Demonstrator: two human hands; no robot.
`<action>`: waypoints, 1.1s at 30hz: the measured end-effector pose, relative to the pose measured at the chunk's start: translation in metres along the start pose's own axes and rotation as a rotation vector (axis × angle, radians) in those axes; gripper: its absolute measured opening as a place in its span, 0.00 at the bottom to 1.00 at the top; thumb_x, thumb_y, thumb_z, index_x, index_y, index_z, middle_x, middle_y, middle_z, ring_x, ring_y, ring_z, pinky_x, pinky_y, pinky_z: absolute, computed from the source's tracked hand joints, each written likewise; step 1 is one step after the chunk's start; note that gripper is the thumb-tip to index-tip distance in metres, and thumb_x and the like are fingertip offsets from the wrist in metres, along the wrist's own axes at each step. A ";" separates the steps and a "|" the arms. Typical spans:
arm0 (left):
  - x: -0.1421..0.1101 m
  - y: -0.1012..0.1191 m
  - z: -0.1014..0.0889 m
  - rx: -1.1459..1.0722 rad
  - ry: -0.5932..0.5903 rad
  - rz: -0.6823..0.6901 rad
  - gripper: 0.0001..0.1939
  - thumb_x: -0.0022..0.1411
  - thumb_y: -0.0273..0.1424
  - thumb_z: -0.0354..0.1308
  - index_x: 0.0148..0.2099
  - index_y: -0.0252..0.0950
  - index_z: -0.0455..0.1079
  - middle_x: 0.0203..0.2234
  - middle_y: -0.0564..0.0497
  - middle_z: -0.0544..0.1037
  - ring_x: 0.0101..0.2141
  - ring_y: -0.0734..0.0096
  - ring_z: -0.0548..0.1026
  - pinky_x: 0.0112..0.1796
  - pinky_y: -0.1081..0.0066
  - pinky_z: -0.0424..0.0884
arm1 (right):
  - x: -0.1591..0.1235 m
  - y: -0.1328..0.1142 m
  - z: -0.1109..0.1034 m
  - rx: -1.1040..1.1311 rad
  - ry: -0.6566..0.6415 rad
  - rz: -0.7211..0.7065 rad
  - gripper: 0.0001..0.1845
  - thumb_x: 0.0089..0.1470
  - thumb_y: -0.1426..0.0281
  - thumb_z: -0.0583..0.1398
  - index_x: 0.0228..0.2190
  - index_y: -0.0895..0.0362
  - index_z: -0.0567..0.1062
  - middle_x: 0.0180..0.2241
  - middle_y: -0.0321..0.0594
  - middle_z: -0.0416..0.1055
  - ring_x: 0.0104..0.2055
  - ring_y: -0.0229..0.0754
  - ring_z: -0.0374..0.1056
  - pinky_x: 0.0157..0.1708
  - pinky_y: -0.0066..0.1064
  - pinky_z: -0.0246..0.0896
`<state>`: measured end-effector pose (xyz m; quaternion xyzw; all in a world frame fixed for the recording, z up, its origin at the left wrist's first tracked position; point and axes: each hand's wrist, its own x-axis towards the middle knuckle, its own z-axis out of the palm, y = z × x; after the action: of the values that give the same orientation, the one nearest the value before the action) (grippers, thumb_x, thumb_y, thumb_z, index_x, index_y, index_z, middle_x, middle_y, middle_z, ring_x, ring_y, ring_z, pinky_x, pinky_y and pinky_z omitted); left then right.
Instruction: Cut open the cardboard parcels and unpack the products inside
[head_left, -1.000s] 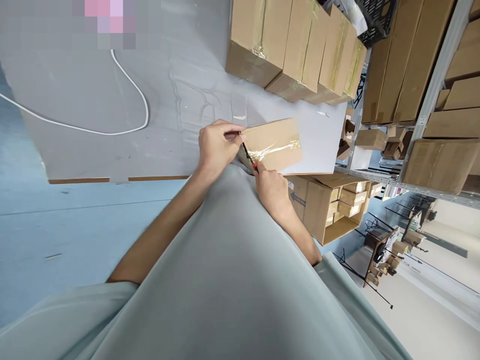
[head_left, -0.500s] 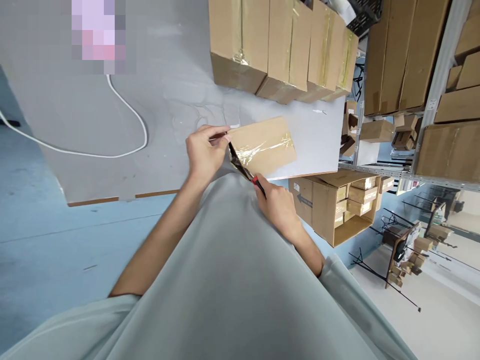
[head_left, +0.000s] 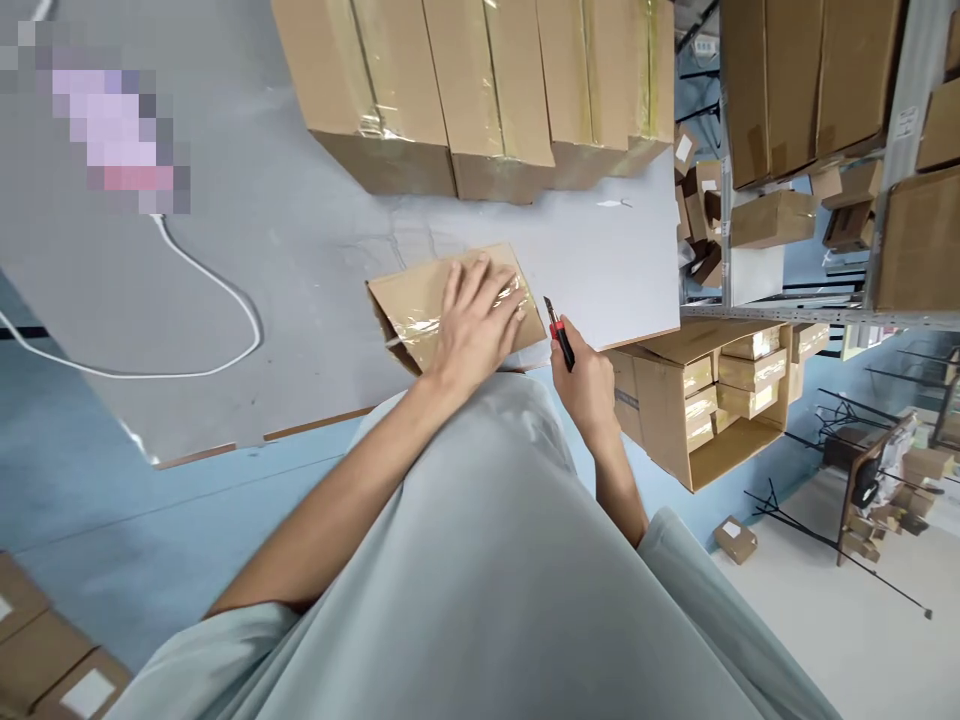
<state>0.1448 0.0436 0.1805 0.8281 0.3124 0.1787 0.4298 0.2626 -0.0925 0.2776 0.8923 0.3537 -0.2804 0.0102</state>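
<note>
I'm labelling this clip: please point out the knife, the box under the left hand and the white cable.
Knife (head_left: 561,339), head view, on its handle.
Box (head_left: 417,294), head view, on its bare cardboard top.
White cable (head_left: 174,376), head view, on its lower stretch.

My grey worktop (head_left: 300,260) — brighter toward its right end — stands over a blue floor (head_left: 225,520). To my right I see a metal rack (head_left: 900,130) and, farther off, a table (head_left: 850,500) with thin black legs.

Resting left hand (head_left: 478,328) across the taped carton (head_left: 420,300), gripping red-and-black cutter (head_left: 561,343) in right hand (head_left: 589,392), just beside it!
</note>
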 end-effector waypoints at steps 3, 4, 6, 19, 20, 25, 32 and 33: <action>0.005 -0.008 0.017 0.059 -0.004 0.000 0.18 0.82 0.39 0.52 0.64 0.47 0.79 0.72 0.49 0.77 0.80 0.51 0.60 0.81 0.35 0.40 | 0.012 0.008 0.001 0.027 -0.013 -0.016 0.29 0.82 0.63 0.50 0.77 0.50 0.67 0.58 0.48 0.86 0.54 0.56 0.84 0.53 0.38 0.75; 0.005 -0.012 0.019 0.074 -0.002 -0.001 0.19 0.82 0.40 0.52 0.65 0.46 0.78 0.72 0.48 0.77 0.80 0.51 0.60 0.81 0.35 0.39 | 0.016 0.009 0.001 0.040 -0.015 -0.032 0.29 0.82 0.63 0.51 0.77 0.50 0.68 0.57 0.48 0.86 0.54 0.56 0.85 0.53 0.38 0.75; 0.004 -0.019 0.021 0.097 -0.004 0.005 0.20 0.84 0.42 0.51 0.66 0.45 0.77 0.73 0.48 0.76 0.80 0.51 0.60 0.81 0.35 0.36 | 0.025 0.010 0.001 0.065 -0.021 -0.076 0.29 0.81 0.65 0.52 0.77 0.51 0.68 0.56 0.48 0.86 0.53 0.56 0.85 0.53 0.38 0.75; -0.001 -0.028 0.026 0.132 0.016 0.013 0.19 0.84 0.43 0.52 0.67 0.48 0.76 0.74 0.51 0.75 0.80 0.53 0.59 0.81 0.36 0.38 | 0.063 -0.002 0.006 0.032 -0.082 -0.183 0.30 0.81 0.67 0.52 0.78 0.51 0.65 0.50 0.46 0.87 0.53 0.55 0.83 0.58 0.45 0.76; -0.001 -0.027 0.026 0.130 0.018 0.013 0.19 0.84 0.43 0.53 0.67 0.48 0.76 0.74 0.50 0.75 0.80 0.51 0.59 0.81 0.35 0.38 | 0.062 -0.004 0.006 0.018 -0.086 -0.172 0.30 0.81 0.67 0.52 0.78 0.52 0.65 0.50 0.47 0.87 0.52 0.55 0.84 0.58 0.46 0.76; -0.001 -0.029 0.027 0.084 0.035 0.007 0.19 0.84 0.43 0.53 0.68 0.46 0.76 0.74 0.48 0.75 0.80 0.47 0.59 0.80 0.31 0.39 | 0.066 -0.027 0.006 -0.014 -0.068 -0.126 0.29 0.82 0.65 0.52 0.77 0.56 0.63 0.45 0.49 0.86 0.53 0.57 0.84 0.58 0.50 0.76; 0.001 -0.031 0.032 0.048 0.069 0.008 0.18 0.85 0.44 0.52 0.63 0.47 0.78 0.72 0.52 0.77 0.80 0.53 0.61 0.81 0.34 0.33 | 0.051 -0.036 -0.006 -0.136 -0.162 -0.013 0.23 0.80 0.70 0.51 0.68 0.59 0.72 0.47 0.57 0.85 0.52 0.60 0.84 0.54 0.51 0.79; 0.000 -0.030 0.032 0.036 0.068 -0.002 0.17 0.84 0.44 0.52 0.63 0.49 0.78 0.71 0.52 0.77 0.80 0.54 0.61 0.81 0.35 0.31 | 0.044 -0.034 -0.007 -0.165 -0.178 0.013 0.22 0.79 0.71 0.52 0.67 0.60 0.73 0.48 0.59 0.86 0.52 0.60 0.84 0.53 0.50 0.79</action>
<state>0.1517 0.0377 0.1374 0.8288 0.3308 0.2008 0.4041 0.2707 -0.0375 0.2672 0.8622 0.3676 -0.3285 0.1166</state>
